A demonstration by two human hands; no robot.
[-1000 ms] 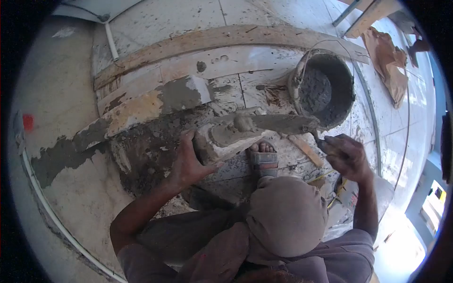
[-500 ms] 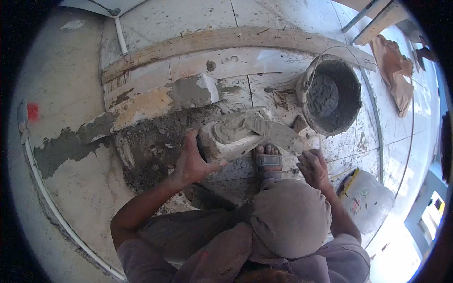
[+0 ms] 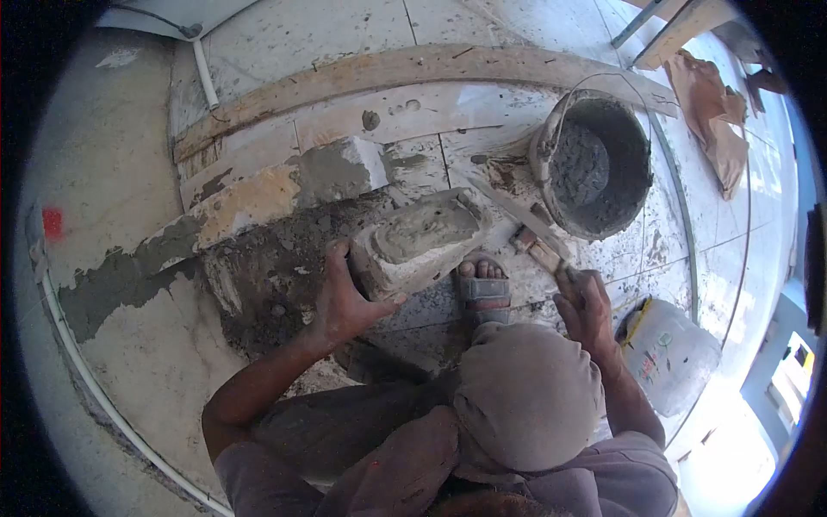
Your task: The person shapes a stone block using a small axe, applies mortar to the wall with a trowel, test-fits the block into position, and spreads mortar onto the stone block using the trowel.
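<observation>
My left hand (image 3: 340, 300) grips the near-left end of a pale block (image 3: 405, 274), thumb on one side and fingers on the other. Wet grey mortar (image 3: 426, 231) is spread on the block's upper face. My right hand (image 3: 587, 308) is closed round the handle of a trowel, mostly hidden in the fist. The trowel's blade (image 3: 515, 209) is turned nearly edge-on and points up-left, apart from the block, between it and the bucket. My sandalled foot (image 3: 485, 289) shows just below the block.
A bucket of mortar (image 3: 594, 168) stands at right. A low row of mortared blocks (image 3: 258, 194) runs left, beside dark rubble (image 3: 267, 276). A long wooden plank (image 3: 413, 65) lies beyond. A white container (image 3: 668, 358), brown paper (image 3: 711, 121) and a white pipe (image 3: 103, 392) surround me.
The trowel has come off the mortar on the block and moved right, its blade turning from flat to edge-on. My left hand still holds the block, shifted slightly left in view.
</observation>
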